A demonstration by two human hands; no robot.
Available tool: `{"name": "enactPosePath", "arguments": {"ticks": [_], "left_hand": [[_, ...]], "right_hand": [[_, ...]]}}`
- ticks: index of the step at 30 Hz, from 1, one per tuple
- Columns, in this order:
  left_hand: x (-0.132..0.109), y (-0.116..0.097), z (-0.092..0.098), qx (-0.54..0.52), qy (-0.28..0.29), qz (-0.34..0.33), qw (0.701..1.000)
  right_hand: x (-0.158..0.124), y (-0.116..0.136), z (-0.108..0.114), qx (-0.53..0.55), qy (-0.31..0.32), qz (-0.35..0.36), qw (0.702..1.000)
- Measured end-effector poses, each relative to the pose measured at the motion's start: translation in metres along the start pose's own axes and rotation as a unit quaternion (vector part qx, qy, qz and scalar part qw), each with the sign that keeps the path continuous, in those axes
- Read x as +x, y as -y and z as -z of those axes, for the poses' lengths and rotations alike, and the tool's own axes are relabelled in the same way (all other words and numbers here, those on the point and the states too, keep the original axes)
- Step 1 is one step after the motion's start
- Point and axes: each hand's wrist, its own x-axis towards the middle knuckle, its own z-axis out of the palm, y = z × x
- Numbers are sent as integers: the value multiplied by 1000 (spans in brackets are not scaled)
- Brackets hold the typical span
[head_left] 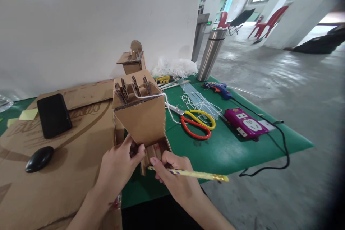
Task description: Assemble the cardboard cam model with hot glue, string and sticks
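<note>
A brown cardboard model (141,115), shaped like a tapered tower with ribbed slots on top, stands near the table's front edge. A white string (168,109) runs from its top down to the right. My left hand (118,167) grips its lower left side, fingers closed on the cardboard. My right hand (175,178) is closed round a thin yellow stick (199,175) that lies level, its tip at the model's base.
Orange-and-yellow scissors (196,122), a purple power strip (246,124), a blue glue gun (219,88) and a steel flask (211,54) sit on the green table (231,151). Left: flat cardboard (54,172), black phone (54,115), black mouse (39,159). A smaller cardboard model (132,59) stands behind.
</note>
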Motion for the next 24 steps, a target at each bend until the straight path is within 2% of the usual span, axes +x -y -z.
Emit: {"name": "enactPosePath", "arguments": {"ticks": [24], "left_hand": [[-1, 0, 1, 20, 1, -4, 1000]], "right_hand": [[0, 3, 0, -1, 1, 6, 1000]]}}
